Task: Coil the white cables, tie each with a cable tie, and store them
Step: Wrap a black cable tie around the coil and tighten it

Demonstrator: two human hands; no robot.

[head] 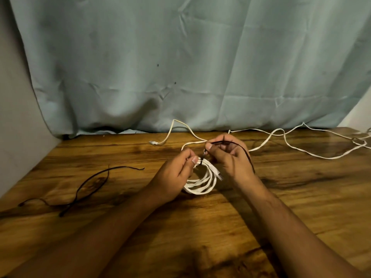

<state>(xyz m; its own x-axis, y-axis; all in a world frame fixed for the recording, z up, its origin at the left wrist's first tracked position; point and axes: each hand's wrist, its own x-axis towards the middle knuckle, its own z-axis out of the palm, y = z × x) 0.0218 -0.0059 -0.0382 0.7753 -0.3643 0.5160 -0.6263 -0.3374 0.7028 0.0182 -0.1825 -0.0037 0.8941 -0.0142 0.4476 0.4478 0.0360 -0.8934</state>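
surface: glossy wooden table (200,227) with dark grain patches, under left hand (176,173) and right hand (230,157) | backdrop: creased pale blue-green cloth (180,57) hung beyond both, down to the table's far edge | walls: plain pale wall (14,117) far left of left hand; pale strip (359,115) far right of right hand | light: warm, dim

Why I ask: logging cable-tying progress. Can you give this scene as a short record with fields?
left hand: pinches the coiled white cable at its top
right hand: pinches a black cable tie by the coil
loose white cable: uncoiled, behind the hands
spare black ties: on the wooden table, left
stage: tying, apparently not fastened yet
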